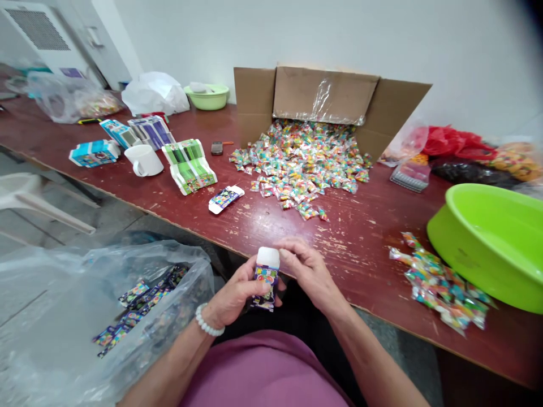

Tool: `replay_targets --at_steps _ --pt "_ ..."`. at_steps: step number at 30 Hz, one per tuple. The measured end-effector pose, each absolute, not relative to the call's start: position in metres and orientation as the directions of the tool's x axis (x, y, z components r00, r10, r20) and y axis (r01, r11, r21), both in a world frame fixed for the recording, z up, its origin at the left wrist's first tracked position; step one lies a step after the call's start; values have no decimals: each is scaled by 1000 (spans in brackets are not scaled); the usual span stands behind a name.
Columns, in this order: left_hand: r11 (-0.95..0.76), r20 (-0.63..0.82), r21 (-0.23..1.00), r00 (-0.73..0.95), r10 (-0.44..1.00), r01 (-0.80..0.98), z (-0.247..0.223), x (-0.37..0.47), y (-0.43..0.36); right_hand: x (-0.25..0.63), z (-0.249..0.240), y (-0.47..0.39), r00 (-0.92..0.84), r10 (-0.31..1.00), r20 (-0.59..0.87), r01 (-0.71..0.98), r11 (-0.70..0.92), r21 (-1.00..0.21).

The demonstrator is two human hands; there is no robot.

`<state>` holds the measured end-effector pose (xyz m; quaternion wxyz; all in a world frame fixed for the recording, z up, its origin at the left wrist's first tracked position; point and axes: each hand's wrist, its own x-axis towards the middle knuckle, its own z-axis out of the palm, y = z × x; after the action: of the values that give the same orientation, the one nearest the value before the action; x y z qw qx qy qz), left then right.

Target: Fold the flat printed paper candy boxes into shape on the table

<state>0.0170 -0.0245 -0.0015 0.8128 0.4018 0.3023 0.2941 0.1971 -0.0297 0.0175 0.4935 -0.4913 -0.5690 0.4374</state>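
My left hand (237,291) grips a small purple printed carton (266,280) in front of my lap, thumb across its front. The carton's white top flap (268,257) stands up. Beside that flap is my right hand (307,271), its fingers bent near the carton's top edge; whether they pinch anything is hidden. Beyond my hands, a flattened purple carton (226,199) lies on the red table (237,229). A heap of wrapped candies (303,161) spills from a cardboard box (326,93) tipped on its side.
On the right, a green basin (487,254) stands by a smaller candy pile (445,288). Left on the table are a white mug (144,160), green cartons (189,165) and blue cartons (95,152). A clear plastic bag (63,305) with purple cartons (136,308) is below left.
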Motion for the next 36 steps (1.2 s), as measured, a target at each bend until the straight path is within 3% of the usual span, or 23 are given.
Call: replay_targets --at_steps 4,8,12,18,25,29,33,36 --pt "554 -315 779 581 750 -293 -1 18 -23 199 8 -29 -27 992 -123 -177 -126 -976" --pt "614 -397 733 550 735 -292 0 22 -26 193 6 -30 -181 970 -165 -218 -203 -955" --pt "560 -395 792 496 773 -244 1 26 -28 187 9 -32 -209 975 -75 -93 -96 -991" --pt "527 -387 812 443 809 -252 2 26 -29 191 6 -37 -104 960 261 231 279 -932" --pt "705 -520 680 545 657 -201 9 25 -29 206 10 -37 -219 956 194 176 234 -956" --pt "733 -502 635 592 630 -242 12 25 -29 208 20 -38 -307 936 170 151 224 -963" --pt "715 -479 645 585 654 -270 12 26 -28 207 22 -39 -345 916 203 241 296 -924" --pt "662 -484 709 515 708 -243 9 29 -29 204 15 -38 -291 943 162 241 236 -941"
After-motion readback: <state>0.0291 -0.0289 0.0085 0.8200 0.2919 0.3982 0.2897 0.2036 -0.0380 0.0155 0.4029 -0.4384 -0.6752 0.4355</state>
